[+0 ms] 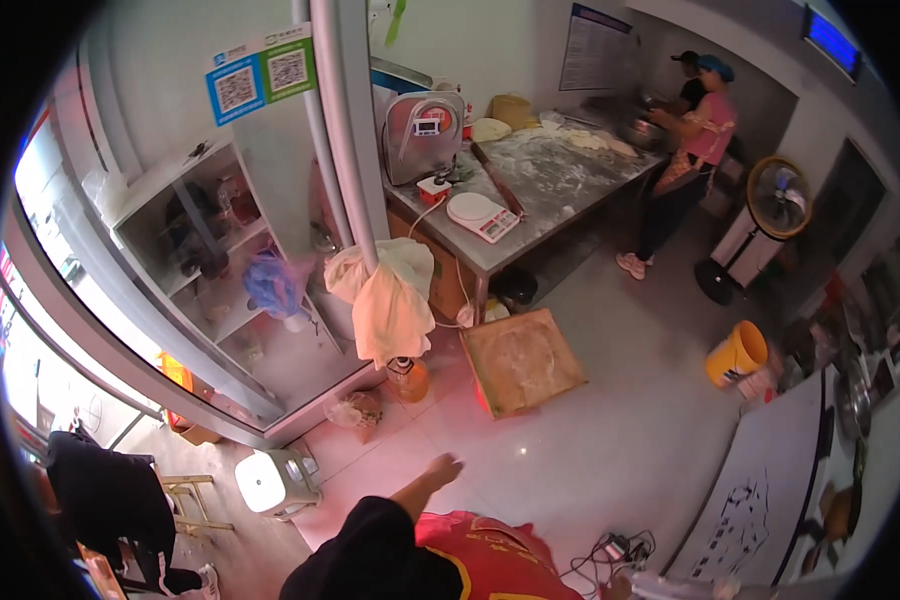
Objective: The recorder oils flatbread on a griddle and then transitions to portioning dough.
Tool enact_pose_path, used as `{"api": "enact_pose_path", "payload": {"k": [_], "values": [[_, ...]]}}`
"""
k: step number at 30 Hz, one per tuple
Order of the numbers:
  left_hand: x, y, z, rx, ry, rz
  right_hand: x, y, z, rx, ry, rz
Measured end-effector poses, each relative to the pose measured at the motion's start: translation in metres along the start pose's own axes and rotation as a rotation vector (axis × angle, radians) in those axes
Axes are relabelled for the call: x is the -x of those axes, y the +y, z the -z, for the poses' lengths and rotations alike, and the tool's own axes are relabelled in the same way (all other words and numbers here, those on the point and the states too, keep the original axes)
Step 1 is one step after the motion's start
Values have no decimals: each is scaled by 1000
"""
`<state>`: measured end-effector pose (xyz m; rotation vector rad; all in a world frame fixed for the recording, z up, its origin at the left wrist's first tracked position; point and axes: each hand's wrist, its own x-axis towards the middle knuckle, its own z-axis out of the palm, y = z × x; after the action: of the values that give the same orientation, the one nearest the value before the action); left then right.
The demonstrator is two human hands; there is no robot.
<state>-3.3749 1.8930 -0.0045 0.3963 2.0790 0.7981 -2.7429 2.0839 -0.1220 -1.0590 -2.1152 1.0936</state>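
My left hand reaches out from a black sleeve in front of my red apron. Its fingers look loosely stretched, with nothing seen in them, over the tiled floor. At the lower edge, part of my right hand shows beside a pale, shiny thing too cut off to name; its fingers are hidden. Ahead of my left hand, a flour-dusted wooden board lies on top of something low. Nearby on the floor are a bottle of orange liquid and a clear bag.
A floury worktable holds a white scale, a rolling pin and dough; two people work at its far end. Around me are a white stool, tangled cables, a yellow bucket and a standing fan.
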Motion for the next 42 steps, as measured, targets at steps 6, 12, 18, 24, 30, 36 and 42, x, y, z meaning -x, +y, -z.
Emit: {"api": "enact_pose_path", "payload": {"k": [6,12,18,24,30,36,42], "values": [[-133,275,8,82,311,-487,-73,67,104,1198,-579,-138],[-236,377,38,235,751,-360,-458,30,183,418,-270,-341],[-284,410,90,375,1110,-192,-902,-98,68,-359,76,-477],[-390,472,144,-112,1259,-142,-1058,-271,-82,-269,-462,-150],[-538,534,218,-350,1376,17,-1130,-196,-73,-135,-538,-334],[-582,534,253,-307,1262,466,-1255,-66,-15,-320,-633,-624],[-592,569,247,-256,1268,523,-1378,-113,-135,-204,-822,-180]]}}
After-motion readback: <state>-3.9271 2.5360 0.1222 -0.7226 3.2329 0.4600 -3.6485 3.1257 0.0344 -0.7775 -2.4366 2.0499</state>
